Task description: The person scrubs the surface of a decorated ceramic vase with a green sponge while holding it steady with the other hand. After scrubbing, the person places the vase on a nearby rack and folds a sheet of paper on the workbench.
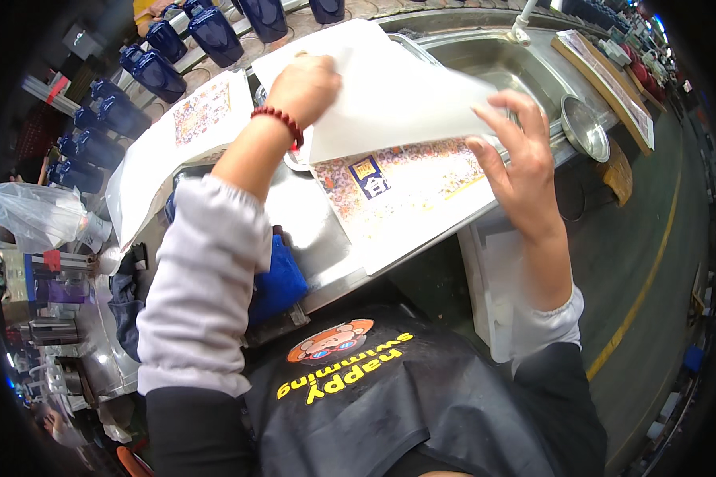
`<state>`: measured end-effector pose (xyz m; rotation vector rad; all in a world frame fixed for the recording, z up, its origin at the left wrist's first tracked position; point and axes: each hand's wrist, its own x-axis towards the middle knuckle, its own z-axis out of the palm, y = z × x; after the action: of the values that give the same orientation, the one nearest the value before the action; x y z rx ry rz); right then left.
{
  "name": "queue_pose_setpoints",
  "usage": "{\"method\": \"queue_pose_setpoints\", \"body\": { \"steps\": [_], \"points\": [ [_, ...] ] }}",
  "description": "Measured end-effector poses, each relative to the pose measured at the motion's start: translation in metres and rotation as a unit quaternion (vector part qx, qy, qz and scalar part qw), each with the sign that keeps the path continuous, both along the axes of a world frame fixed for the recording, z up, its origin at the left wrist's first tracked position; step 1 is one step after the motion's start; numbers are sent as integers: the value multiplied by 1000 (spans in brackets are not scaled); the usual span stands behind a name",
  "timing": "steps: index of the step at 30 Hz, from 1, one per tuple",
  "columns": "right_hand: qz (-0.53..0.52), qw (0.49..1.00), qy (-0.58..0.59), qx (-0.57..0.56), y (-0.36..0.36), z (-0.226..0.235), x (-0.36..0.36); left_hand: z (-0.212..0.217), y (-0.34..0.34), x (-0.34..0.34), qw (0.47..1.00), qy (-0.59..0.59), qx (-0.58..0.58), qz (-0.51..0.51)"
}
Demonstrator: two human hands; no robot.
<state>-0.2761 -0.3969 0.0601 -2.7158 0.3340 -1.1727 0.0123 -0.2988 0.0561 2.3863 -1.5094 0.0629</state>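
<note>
A white sheet of paper (390, 87) is raised over a printed sheet (406, 187), which has a colourful floral pattern and a dark blue label and lies on the metal counter. My left hand (302, 89), with a red bead bracelet at the wrist, is closed on the left part of the white sheet; its fingertips are partly hidden. At the sheet's right corner, my right hand (523, 155) has its thumb and fingers apart. Its fingertips are next to the paper's edge, slightly blurred. Another stack of printed sheets (203, 119) lies to the left.
Several dark blue bottles (215, 36) stand along the far left. A metal sink (493, 63) lies behind the sheets, with a metal bowl (585, 127) at its right. Beyond is a wood-edged board (605, 87). A blue cloth (278, 278) hangs at the counter's near edge.
</note>
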Motion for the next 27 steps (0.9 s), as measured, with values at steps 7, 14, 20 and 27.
{"method": "queue_pose_setpoints", "body": {
  "steps": [7,14,20,27],
  "points": [
    [-23,990,35,138,14,-57,-33,-43,-19,1,987,10,125,-102],
    [-2,973,48,227,23,-78,-44,-35,-46,48,964,213,138,-83],
    [-33,973,51,221,23,-80,-38,-57,-52,59,994,-26,105,16],
    [-33,977,48,207,24,-76,-36,-74,-67,87,993,-3,118,-2]
  ]
}}
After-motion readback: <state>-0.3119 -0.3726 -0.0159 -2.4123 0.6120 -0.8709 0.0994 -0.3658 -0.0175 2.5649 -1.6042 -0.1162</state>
